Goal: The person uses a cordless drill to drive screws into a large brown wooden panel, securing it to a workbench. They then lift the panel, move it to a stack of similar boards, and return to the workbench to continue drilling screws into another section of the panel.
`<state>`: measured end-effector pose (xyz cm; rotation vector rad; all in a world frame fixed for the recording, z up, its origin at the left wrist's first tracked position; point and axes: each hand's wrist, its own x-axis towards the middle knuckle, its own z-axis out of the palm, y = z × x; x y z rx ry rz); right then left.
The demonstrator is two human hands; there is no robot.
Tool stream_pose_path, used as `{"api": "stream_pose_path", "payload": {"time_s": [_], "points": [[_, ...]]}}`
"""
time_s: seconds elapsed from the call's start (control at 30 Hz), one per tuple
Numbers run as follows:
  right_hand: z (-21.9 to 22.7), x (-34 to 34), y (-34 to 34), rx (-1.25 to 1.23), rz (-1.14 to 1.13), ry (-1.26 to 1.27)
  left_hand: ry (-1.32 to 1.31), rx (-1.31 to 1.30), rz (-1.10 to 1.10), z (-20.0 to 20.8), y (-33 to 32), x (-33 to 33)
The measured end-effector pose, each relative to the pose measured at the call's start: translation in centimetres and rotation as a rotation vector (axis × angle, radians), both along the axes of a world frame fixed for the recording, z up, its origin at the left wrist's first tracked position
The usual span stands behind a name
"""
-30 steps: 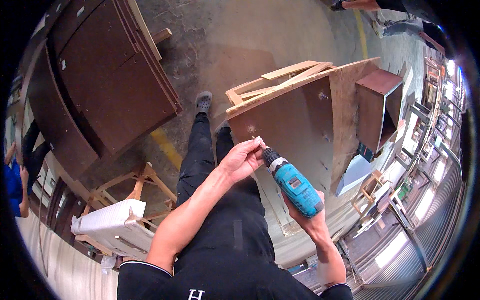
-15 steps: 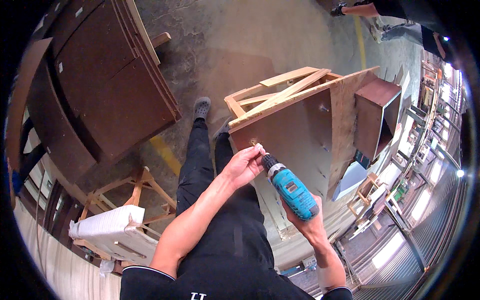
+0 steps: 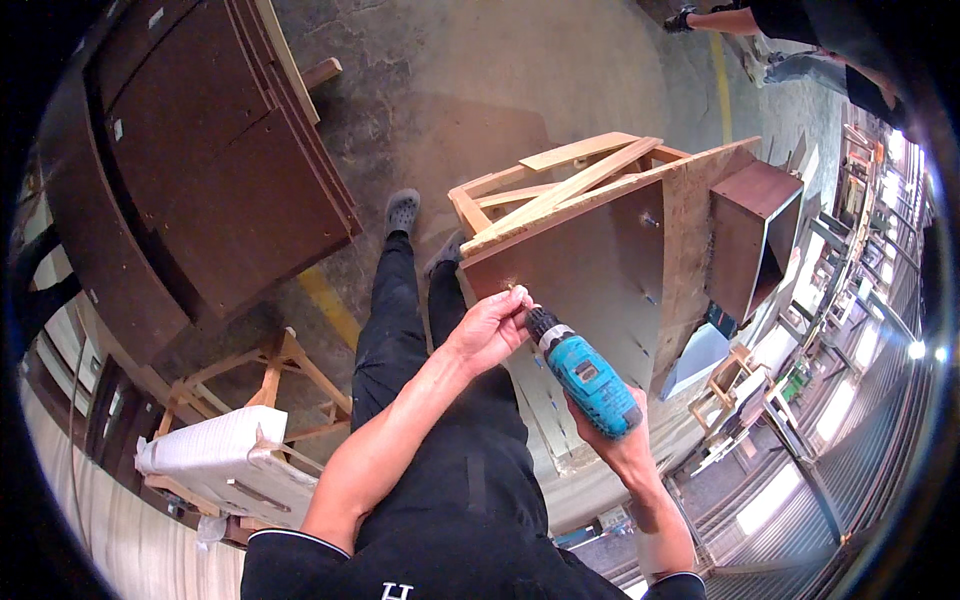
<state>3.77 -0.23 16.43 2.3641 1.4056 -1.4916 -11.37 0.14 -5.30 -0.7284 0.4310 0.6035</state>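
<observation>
My right hand (image 3: 625,445) is wrapped round the handle of a teal cordless drill (image 3: 590,382), whose black chuck points away from me and to the left. Just ahead of the chuck, my left hand (image 3: 483,332) is closed in a pinch at the drill's tip. What its fingertips hold is too small to make out, perhaps a screw or the bit. Both hands are over the near left corner of a brown panel (image 3: 590,235), close to a small mark on its surface. Several small fittings stick up from the panel farther right.
A plywood board (image 3: 688,215) on a wooden trestle (image 3: 487,205) carries the panel and an open brown box (image 3: 750,225). Stacked brown panels (image 3: 215,150) lie at left, with a person's dark-clothed limb (image 3: 45,290) beside them. A white-wrapped bundle (image 3: 215,438) is lower left; people's legs (image 3: 735,22) show upper right.
At the far left, the raised brown panel has come down against the stack. My hands and the drill have hardly moved.
</observation>
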Motion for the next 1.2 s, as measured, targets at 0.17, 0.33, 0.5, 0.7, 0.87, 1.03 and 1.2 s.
{"api": "stream_pose_path", "payload": {"time_s": [0.17, 0.33, 0.5, 0.7, 0.87, 1.03, 1.2], "points": [[0.4, -0.5, 1.6, -0.013, 0.144, -0.085, 0.000, 0.022, 0.032, -0.8, -0.3, 0.2], [0.4, -0.2, 2.0, -0.022, 0.194, -0.095, 0.025, 0.042, -0.008, -0.4, 0.1, -0.1], [0.4, -0.4, 2.2, -0.003, 0.184, -0.092, 0.021, 0.054, -0.019, -0.3, 0.1, 0.0], [0.6, -0.3, 2.8, -0.083, 0.221, -0.105, 0.026, 0.053, -0.025, 0.2, 0.6, -0.2], [0.5, 0.1, 3.1, -0.087, 0.256, -0.113, 0.311, 0.096, -0.160, 0.6, -0.2, -0.2], [0.7, -0.4, 4.3, -0.043, 0.343, -0.127, 1.292, 1.189, -0.209, 11.8, 1.7, -1.8], [0.0, 0.2, 3.5, -0.004, 0.315, -0.104, 1.231, 1.746, 0.001, 14.3, 4.4, 0.2]]}}
